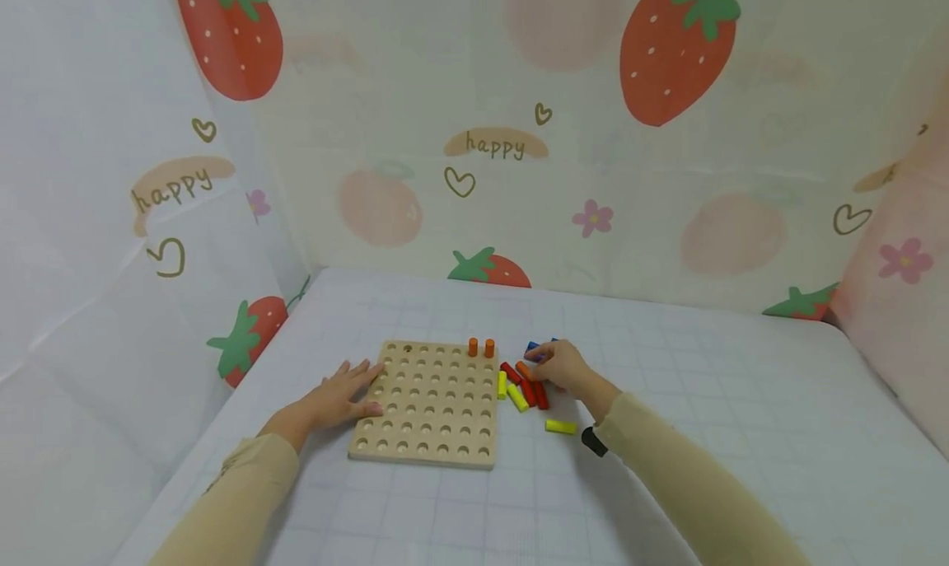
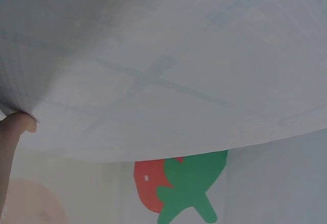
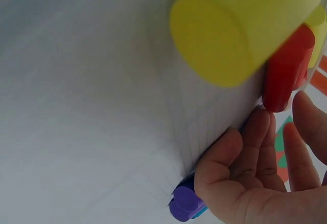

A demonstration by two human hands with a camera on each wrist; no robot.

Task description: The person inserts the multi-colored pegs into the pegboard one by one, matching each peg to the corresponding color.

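A pale wooden pegboard [image 1: 423, 459] with rows of round holes lies on the table. My left hand [image 1: 343, 397] rests on its left edge, fingers spread; only the thumb [image 2: 20, 124] shows in the left wrist view. Two orange pegs [image 1: 481, 348] stand upright in the far right corner. To the right of the board lie loose red pegs [image 1: 542, 395], yellow pegs [image 1: 517, 398] and an orange peg [image 1: 525, 371]. My right hand [image 1: 567, 368] is over this pile, fingertips at the orange peg. Its fingers are loosely bent, with nothing visible between thumb and forefinger in the right wrist view.
Blue pegs [image 1: 533, 348] lie just beyond the right hand. A single yellow peg [image 1: 560, 427] lies nearer, apart from the pile. Under the right cuff shows a small black object [image 1: 593, 442]. A strawberry-print cloth [image 1: 489, 212] hangs behind the white tabletop [image 1: 712, 368].
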